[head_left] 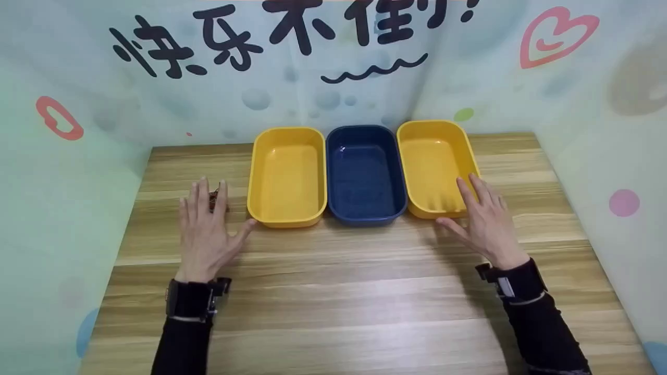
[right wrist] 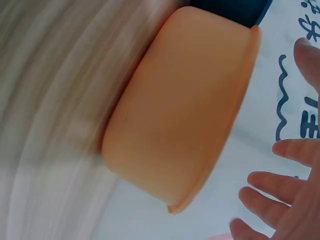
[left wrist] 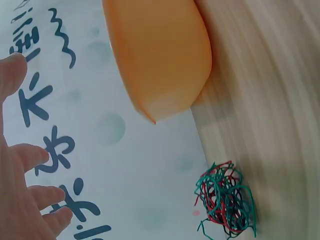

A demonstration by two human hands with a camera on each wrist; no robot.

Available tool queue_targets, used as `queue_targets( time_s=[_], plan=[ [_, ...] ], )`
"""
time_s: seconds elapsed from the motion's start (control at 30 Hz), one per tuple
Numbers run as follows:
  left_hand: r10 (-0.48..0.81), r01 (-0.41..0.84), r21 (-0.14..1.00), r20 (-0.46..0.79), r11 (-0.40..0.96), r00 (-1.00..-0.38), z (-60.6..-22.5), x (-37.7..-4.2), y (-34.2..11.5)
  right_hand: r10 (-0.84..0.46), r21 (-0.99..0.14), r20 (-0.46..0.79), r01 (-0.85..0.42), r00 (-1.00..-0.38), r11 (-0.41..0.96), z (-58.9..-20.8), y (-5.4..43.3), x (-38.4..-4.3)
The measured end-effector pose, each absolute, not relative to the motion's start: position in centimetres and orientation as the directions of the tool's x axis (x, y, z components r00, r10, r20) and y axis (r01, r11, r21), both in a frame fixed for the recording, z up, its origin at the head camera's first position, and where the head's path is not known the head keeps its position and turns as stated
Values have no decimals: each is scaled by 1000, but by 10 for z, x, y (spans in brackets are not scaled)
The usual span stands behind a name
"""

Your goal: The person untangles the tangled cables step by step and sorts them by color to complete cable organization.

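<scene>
A tangled bundle of thin green, red and dark wires [left wrist: 226,200] lies on the table left of the bins, mostly hidden behind my left fingers in the head view. My left hand [head_left: 205,232] is spread over that spot, its thumb near the left yellow bin [head_left: 288,179]. Fingers apart and holding nothing, my right hand [head_left: 490,224] hovers at the front right corner of the right yellow bin [head_left: 435,156]. Between the two yellow bins stands a dark blue bin [head_left: 366,179]. All three bins have bare floors.
The wood-grain table [head_left: 354,297] carries the row of bins at its back edge. A pale printed cloth [head_left: 292,94] with black lettering and hearts rises behind the table and along both sides. Black wrist bands with cameras sit on both wrists.
</scene>
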State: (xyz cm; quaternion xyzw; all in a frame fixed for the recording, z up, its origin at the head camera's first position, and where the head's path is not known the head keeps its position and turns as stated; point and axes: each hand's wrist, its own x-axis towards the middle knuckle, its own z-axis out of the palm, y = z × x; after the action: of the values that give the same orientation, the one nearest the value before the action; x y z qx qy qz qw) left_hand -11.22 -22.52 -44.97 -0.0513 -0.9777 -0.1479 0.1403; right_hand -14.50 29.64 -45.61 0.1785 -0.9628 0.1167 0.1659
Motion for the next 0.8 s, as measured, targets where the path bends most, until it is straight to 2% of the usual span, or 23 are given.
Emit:
queue_targets(
  time_s=[0.2,0.33,0.5,0.63,0.8],
  plan=[
    [36,116,341,231,933,-972,-449,-130,-246,-338,-175,445,-450,-829,875,-451,291,-135],
    [17,87,397,177,914,-984,-457,-143,-261,-385,-158,515,-525,-766,836,-449,286,-129],
    [-15,11,473,51,881,-999,-471,-157,-275,-451,-113,575,-612,-682,783,-450,281,-122],
    [-38,-31,479,6,877,-999,-480,-164,-283,-498,-92,590,-665,-636,741,-455,276,-117],
    [-42,-59,487,-45,872,-998,-485,-170,-286,-548,-72,565,-698,-617,712,-463,269,-112]
  ],
)
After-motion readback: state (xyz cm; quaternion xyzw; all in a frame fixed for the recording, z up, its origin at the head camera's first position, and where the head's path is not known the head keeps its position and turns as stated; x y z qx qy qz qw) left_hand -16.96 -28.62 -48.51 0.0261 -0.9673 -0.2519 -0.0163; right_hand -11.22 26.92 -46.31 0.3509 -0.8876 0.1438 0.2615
